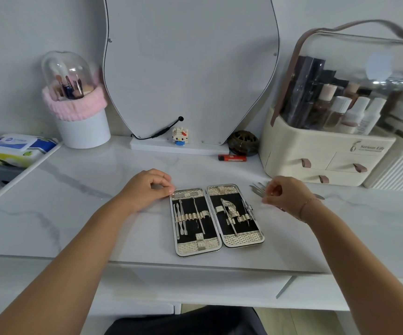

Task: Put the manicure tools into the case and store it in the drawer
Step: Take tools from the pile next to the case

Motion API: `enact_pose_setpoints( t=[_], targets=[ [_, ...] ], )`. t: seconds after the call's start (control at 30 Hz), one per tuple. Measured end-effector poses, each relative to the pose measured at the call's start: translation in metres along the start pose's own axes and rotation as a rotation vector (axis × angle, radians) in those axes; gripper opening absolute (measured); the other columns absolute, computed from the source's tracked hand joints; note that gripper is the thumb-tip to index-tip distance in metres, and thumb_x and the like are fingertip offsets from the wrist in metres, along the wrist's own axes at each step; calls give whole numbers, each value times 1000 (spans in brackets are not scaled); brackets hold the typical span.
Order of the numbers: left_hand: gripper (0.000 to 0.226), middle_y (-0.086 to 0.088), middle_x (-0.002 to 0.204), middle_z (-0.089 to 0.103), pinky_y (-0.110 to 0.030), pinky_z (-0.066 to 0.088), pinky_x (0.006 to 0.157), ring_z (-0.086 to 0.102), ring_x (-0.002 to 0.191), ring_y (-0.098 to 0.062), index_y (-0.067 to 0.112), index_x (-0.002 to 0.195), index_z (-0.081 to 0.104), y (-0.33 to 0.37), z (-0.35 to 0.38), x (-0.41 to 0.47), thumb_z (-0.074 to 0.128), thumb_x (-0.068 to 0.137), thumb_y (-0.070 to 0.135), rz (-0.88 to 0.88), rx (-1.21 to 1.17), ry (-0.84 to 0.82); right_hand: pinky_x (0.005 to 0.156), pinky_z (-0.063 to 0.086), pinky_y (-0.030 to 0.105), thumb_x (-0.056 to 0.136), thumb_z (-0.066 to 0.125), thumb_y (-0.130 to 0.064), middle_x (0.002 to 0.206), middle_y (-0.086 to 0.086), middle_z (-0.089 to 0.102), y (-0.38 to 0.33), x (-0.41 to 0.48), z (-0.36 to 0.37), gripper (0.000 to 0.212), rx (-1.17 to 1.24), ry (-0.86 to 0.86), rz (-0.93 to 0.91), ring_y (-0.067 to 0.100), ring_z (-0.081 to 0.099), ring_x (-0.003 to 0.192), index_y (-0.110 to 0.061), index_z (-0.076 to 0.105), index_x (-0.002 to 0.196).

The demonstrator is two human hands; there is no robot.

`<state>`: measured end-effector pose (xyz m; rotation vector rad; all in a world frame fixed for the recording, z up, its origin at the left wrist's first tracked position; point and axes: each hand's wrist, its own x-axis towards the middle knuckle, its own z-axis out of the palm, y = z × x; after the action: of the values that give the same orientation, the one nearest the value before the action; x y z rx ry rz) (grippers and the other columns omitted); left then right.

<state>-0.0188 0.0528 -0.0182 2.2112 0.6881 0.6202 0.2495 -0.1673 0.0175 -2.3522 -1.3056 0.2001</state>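
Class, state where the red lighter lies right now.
In the head view, the red lighter lies right of centre, just before the dark round ornament, beside the cream organiser.

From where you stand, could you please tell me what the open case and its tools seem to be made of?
The case looks like pale woven-textured leatherette, perhaps, with a shiny metal rim and matte black lining. The tools look like polished steel: thin, silvery, glinting.

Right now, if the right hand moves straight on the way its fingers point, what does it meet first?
Probably the loose metal tools, just ahead of the right hand; it may be touching them.
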Motion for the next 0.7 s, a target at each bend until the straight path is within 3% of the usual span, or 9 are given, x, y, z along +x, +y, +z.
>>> enact_pose_setpoints(
  t=[0.17, 0.3, 0.5, 0.7],
  targets=[
    [35, 18, 101, 61, -14, 37, 86, 55, 97, 1, 54, 62, 66, 0, 1, 0, 75, 76, 23, -5, -5, 7, 54, 41, 21, 75, 74, -19, 58, -4, 60, 1, 0, 1, 8, 34, 23, 44, 8, 51, 54, -19, 68, 69],
    [37, 18, 101, 61, -11, 35, 83, 54, 96, 4, 54, 61, 66, 0, 0, -1, 75, 76, 22, -8, -12, 10, 56, 42, 23, 78, 70, -18, 50, -6, 56, -2, 4, -2, 16, 4, -45, 35, 7, 48, 47, -19, 66, 63],
    [24, 17, 103, 61, -12, 35, 83, 54, 99, 0, 42, 66, 69, 1, 1, -1, 74, 76, 21, -18, -14, -2, 69, 47, 27, 83, 65, -24, 62, -7, 57, -6, 9, -5, 11, -156, -159, -16, 7, 50, 58, -16, 67, 76],
    [38, 19, 102, 61, -11, 35, 84, 54, 98, 2, 53, 60, 66, -1, 1, 0, 75, 76, 20, -11, -7, 9, 54, 44, 19, 79, 69, -18, 56, -3, 60, -8, 4, -9, 20, -60, -123, -10, 7, 50, 48, -24, 63, 61]
  ],
)
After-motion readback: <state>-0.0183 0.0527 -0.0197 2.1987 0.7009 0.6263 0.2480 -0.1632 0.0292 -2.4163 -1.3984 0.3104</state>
